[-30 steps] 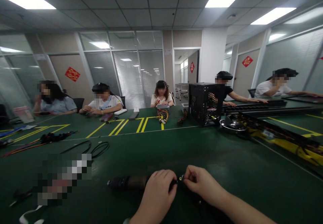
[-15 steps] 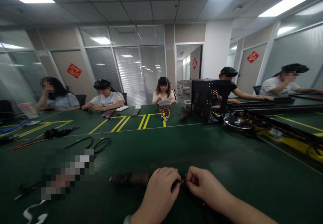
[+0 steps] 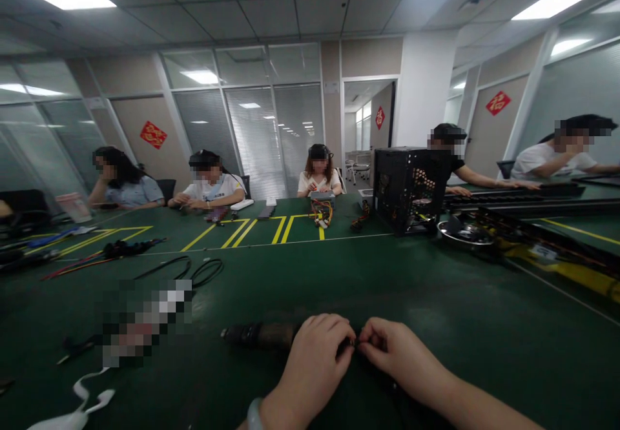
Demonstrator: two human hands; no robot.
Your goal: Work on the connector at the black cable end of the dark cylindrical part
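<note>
Head view: we've got our left hand curled over the end of a dark cylindrical tool, while our right hand has its fingertips pinched together just beside it, contents too hidden to tell. The tool lies on our green table, sticking out leftward. Further out: looped black cable, metal bowl, black computer case.

- Table: smooth green top with a soft sheen
- Tool: dark, plastic-looking, dull barrel; silvery metal tip
- Cable, ten o'clock from the tool: smooth black coating
- Computer case, two o'clock: matt black, perforated side
- Bowl, between two and three: glossy metal
- Bracelet, six o'clock: pale, smooth
</note>
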